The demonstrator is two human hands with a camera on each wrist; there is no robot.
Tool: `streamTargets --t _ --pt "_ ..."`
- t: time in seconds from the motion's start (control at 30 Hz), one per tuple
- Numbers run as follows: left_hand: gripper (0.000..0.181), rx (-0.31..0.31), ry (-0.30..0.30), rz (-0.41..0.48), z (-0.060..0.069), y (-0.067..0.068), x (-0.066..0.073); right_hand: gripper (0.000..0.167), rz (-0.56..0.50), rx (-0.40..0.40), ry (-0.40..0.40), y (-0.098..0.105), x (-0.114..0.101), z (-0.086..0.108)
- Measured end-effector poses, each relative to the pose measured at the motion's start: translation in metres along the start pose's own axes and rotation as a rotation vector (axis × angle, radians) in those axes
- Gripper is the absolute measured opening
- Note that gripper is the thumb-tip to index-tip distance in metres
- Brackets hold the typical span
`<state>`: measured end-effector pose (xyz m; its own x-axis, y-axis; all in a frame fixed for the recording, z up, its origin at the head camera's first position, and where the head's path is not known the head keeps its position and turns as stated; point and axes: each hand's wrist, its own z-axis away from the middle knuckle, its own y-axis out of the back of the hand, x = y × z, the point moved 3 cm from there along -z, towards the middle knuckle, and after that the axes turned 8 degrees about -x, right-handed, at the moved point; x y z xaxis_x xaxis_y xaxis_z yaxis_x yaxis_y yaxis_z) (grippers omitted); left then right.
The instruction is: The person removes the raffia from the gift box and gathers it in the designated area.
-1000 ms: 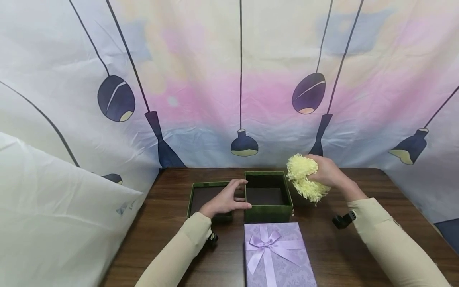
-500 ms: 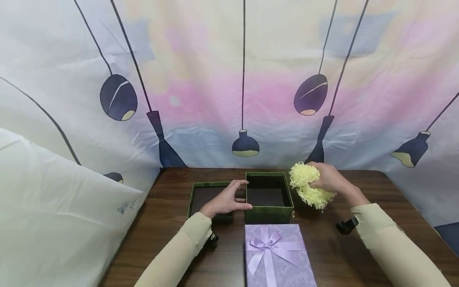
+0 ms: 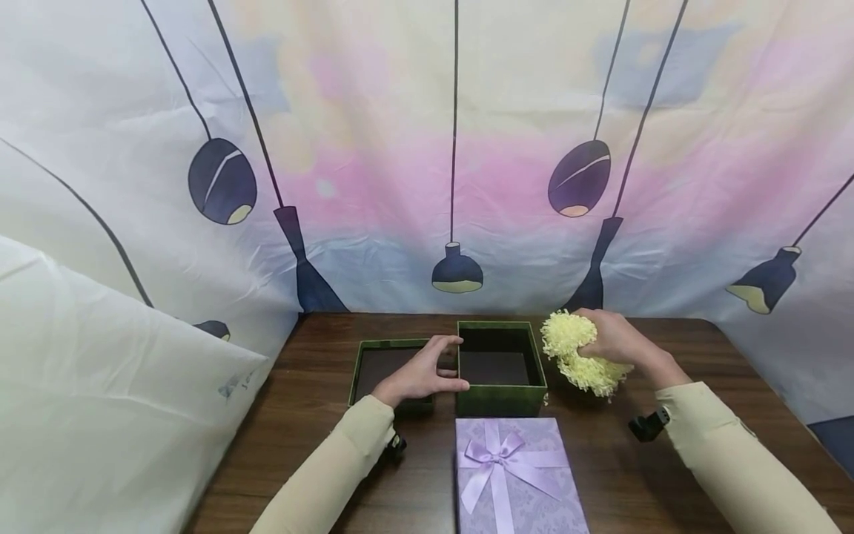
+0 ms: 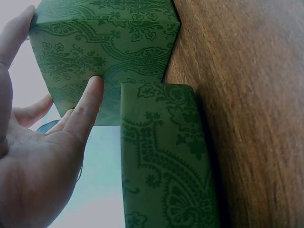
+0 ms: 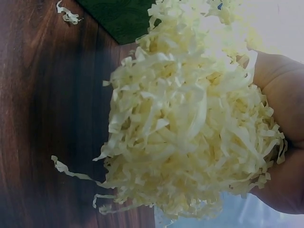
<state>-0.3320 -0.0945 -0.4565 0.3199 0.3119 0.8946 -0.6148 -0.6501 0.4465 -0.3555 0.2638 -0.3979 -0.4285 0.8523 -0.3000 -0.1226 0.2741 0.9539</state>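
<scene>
My right hand (image 3: pixel 614 337) grips a big clump of pale yellow shredded paper (image 5: pixel 185 123), bulging out on both sides of the fingers. It is to the right of an open green patterned box (image 3: pixel 500 401), whose dark inside shows. Fingertips under the paper are hidden. My left hand (image 3: pixel 420 371) touches the box's left side with spread, mostly straight fingers; its thumb lies at the near left corner. Under and behind this hand sits a green lid (image 3: pixel 363 363), hollow side up. The left wrist view shows the fingers against the box wall (image 4: pixel 128 57).
A purple gift box (image 3: pixel 520 482) with a ribbon bow is on the wooden table (image 3: pixel 280 415) in front of the green box. A stray paper shred (image 5: pixel 69 14) lies near the green box. A cloth backdrop (image 3: pixel 380 185) hangs behind the table.
My right hand has moved down and slightly right with the shredded paper, lower beside the green box. My left hand has stayed at the box's left side.
</scene>
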Motion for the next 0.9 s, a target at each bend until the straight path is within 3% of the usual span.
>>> streamTargets --t 0.9 --pt "0.085 0.002 0.025 0.010 0.0011 0.0010 0.0017 0.073 0.039 -0.095 -0.019 -0.0013 0.0011 0.0064"
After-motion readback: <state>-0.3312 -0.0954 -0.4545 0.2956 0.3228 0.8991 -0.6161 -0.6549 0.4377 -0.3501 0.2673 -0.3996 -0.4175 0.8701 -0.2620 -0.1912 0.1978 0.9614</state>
